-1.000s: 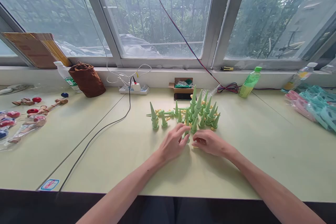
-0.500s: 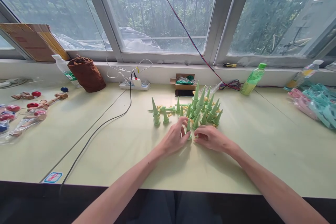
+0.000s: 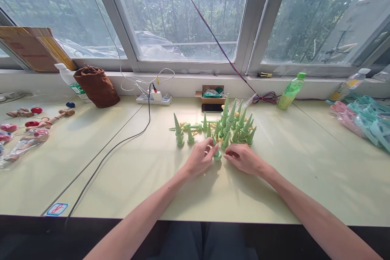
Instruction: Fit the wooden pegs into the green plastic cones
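Observation:
My left hand (image 3: 199,156) pinches a small light-green cone-shaped piece (image 3: 217,156) with a wide round base, tilted to the left and close to the tabletop. Just right of it, my right hand (image 3: 243,158) is closed with curled fingers near the table. What lies at its fingertips, if anything, is too small to tell. Behind both hands stands a cluster of green spiked cones (image 3: 231,120), some stacked on one another, with small yellow bits among them. Left of the cluster are a stacked cone (image 3: 178,132), a short cone (image 3: 190,136) and a cone piece (image 3: 193,126) lying on its side.
A small open cardboard box (image 3: 212,99) and a dark phone (image 3: 212,108) are behind the cones. A black cable (image 3: 134,133) crosses the table (image 3: 128,187). Wooden toys (image 3: 45,122) lie left, beyond them a brown pouch (image 3: 97,87). A green bottle (image 3: 291,91) and teal plastic items (image 3: 370,120) are right.
The green cone in my left hand has tipped to the left. The yellow bit seen at my right fingertips no longer shows. The view has shifted slightly.

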Demonstrator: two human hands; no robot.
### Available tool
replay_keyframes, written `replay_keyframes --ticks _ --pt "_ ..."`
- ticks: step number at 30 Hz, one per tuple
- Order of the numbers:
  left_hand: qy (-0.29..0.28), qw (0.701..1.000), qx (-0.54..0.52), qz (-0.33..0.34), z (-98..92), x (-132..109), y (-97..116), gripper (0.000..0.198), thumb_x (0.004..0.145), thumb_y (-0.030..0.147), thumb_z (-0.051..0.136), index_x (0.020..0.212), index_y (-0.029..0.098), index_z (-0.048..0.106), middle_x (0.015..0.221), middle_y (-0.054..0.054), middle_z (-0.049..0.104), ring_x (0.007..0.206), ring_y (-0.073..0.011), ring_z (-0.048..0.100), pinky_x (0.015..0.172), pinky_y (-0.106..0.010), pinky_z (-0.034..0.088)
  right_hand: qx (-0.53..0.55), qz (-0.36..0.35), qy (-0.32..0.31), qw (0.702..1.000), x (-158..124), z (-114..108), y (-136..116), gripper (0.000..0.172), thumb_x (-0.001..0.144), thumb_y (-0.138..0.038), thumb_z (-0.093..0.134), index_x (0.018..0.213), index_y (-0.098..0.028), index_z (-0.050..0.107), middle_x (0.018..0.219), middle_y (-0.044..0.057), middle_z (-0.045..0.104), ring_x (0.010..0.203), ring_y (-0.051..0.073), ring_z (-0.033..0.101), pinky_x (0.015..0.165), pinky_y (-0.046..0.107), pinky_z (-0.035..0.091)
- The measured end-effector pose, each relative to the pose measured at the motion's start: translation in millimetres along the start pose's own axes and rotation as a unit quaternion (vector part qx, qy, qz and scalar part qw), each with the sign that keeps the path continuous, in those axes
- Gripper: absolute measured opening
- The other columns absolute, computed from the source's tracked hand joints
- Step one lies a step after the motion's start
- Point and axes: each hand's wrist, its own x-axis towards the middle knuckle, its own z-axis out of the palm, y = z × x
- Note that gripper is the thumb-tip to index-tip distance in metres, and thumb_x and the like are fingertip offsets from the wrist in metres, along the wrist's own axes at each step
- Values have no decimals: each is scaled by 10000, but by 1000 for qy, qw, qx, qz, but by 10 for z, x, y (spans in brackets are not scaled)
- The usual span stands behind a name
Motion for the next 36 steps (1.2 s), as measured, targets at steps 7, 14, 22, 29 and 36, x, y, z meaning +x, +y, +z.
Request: replay_keyframes --ticks 7,14,22,29,36 --pt "30 985 -166 -46 -30 36 61 291 940 460 533 958 170 530 868 -37 617 438 -53 493 358 -186 366 54 -3 72 996 15 -14 -38 219 990 -277 464 994 -195 667 818 53 681 632 158 579 636 287 478" --pt "34 966 -242 -81 -16 41 82 314 899 458 600 967 155 554 938 -68 660 454 -52 492 357 -188 397 112 29 147 982 3 2 -57 207 993 -341 496 956 -202 645 826 47 694 686 178 640 666 303 520" --pt "34 966 -240 -87 -13 41 81 329 894 473 605 940 152 549 919 -62 650 441 -48 492 357 -193 391 189 51 195 961 -1 -20 -84 197 961 -391 560 922 -207 615 797 40 660 619 163 625 585 305 553" --pt "38 976 -198 -80 7 26 32 343 910 476 592 790 183 462 640 54 509 388 -50 468 385 -195 354 204 34 197 958 -14 -6 -104 152 951 -351 585 941 -206 629 821 41 673 627 160 634 604 305 567" --pt "16 983 -162 -85 54 -1 107 335 905 471 589 784 191 452 601 60 514 356 -62 463 382 -203 339 191 22 172 966 -34 49 -125 134 952 -322 582 951 -199 636 835 49 693 702 178 673 598 294 575"
